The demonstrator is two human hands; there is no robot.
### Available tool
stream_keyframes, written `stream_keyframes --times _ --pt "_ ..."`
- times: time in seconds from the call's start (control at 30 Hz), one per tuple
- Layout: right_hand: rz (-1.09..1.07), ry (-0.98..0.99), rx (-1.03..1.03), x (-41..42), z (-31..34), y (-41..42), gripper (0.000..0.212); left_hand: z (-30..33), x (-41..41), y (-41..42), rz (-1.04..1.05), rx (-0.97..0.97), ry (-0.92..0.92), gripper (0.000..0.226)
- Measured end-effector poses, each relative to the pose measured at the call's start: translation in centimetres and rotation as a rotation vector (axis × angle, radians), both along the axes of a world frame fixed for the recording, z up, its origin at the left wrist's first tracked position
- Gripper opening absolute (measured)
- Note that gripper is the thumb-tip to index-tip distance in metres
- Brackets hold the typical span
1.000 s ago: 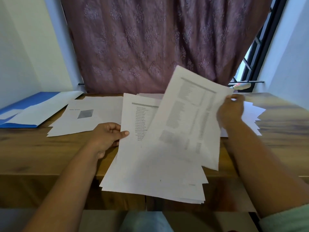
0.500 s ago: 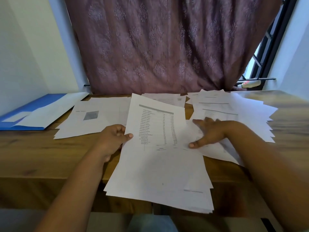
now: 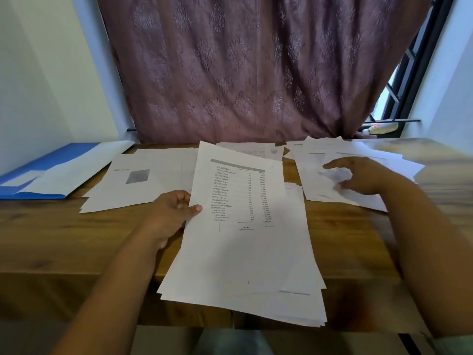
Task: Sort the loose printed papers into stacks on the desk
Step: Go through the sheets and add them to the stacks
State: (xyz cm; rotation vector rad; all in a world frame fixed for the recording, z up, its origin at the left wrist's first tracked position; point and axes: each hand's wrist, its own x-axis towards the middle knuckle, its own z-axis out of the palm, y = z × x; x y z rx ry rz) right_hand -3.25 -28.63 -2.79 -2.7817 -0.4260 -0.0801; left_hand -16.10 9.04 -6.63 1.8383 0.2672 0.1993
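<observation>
Lifting off the pile at two o'clock (image 3: 358, 172), my right hand (image 3: 358, 178) hovers spread and empty; that sheet is filed. My left hand (image 3: 171, 211) pinches the unsorted bundle (image 3: 243, 252), whose table page goes next.

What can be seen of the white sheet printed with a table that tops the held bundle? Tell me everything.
The white printed sheet with a table is thin paper bearing a grey header bar, rows of dates, names and figures, and a total line; the print is too small to read reliably. A page number sits near its bottom edge. It lies tilted on top of a fanned bundle of white papers overhanging the wooden desk. The left hand pinches its left edge, thumb on top. The right hand is clear of it.
</observation>
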Motion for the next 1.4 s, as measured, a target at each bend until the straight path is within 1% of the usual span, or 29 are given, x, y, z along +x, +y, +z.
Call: stream_keyframes --times 0.07,0.1,0.17,0.23,0.27,0.33,0.4,0.53,0.77,0.93,1.0,1.03,1.1,1.13,1.2,1.3,1.33,1.37,1.4 --pt "0.057 -0.13 0.173 -0.6 -0.4 1.7 0.028 0.1 -0.1 0.0 -0.004 -0.011 0.005 0.008" --pt "0.077 -0.122 0.238 -0.9 -0.7 2.8 0.023 0.2 -0.1 0.0 -0.01 -0.026 0.01 0.008" --pt "0.092 0.011 0.376 -1.6 -1.1 5.3 0.023 0.3 -0.2 0.0 -0.026 -0.07 0.013 0.008" --pt "0.079 0.157 0.575 -2.0 -1.6 7.4 0.024 0.4 -0.2 0.2 -0.042 -0.121 0.014 0.013" --pt "0.065 0.19 0.681 -2.1 -1.9 8.0 0.028 0.5 -0.2 0.2 -0.049 -0.143 0.017 0.015" --pt "0.023 0.199 0.881 -2.1 -2.1 8.4 0.03 0.5 -0.2 0.3 -0.052 -0.159 0.021 0.015" --pt "0.025 0.192 1.016 -2.4 -1.8 8.2 0.025 0.5 -0.2 0.3 -0.046 -0.152 0.023 0.014" --pt "0.103 0.167 1.122 -3.3 -1.2 7.9 0.017 0.4 0.0 0.3 -0.03 -0.129 0.036 0.014" --pt "0.149 0.158 1.148 -3.4 -1.0 7.9 0.021 0.4 0.0 0.3 -0.03 -0.104 0.05 0.011" --pt "0.135 0.17 1.178 -3.6 -0.8 8.0 0.023 0.6 -0.1 0.2 -0.026 -0.133 0.046 0.014" --pt "0.118 0.251 1.15 -3.6 -0.8 8.1 0.032 1.0 -0.1 0.0 -0.008 -0.171 0.02 0.017" --pt "0.126 0.331 1.121 -3.7 -0.7 8.0 0.04 1.3 0.0 -0.3 0.0 -0.176 -0.002 0.017" --pt "0.161 0.45 1.049 -3.9 -0.9 7.8 0.059 2.2 0.3 -1.0 0.029 -0.136 -0.054 0.016" --pt "0.162 0.444 1.009 -3.9 -0.9 7.7 0.063 2.7 0.7 -1.5 0.044 -0.106 -0.079 0.015" --pt "0.078 0.332 0.961 -3.6 -0.8 7.4 0.057 4.1 1.6 -2.6 0.037 -0.054 -0.135 0.014" --pt "-0.162 0.063 0.943 -1.9 -0.7 5.7 0.05 6.4 3.4 -4.7 -0.085 -0.074 -0.199 0.019" --pt "-0.245 -0.046 0.899 -1.0 -0.8 4.5 0.049 7.0 4.1 -5.3 -0.139 -0.081 -0.201 0.021" --pt "-0.318 -0.157 0.824 -0.3 -0.9 3.2 0.047 7.4 4.7 -5.7 -0.186 -0.046 -0.197 0.023" --pt "-0.383 -0.251 0.718 0.4 -1.1 1.6 0.047 7.6 5.4 -5.9 -0.219 0.041 -0.186 0.024"
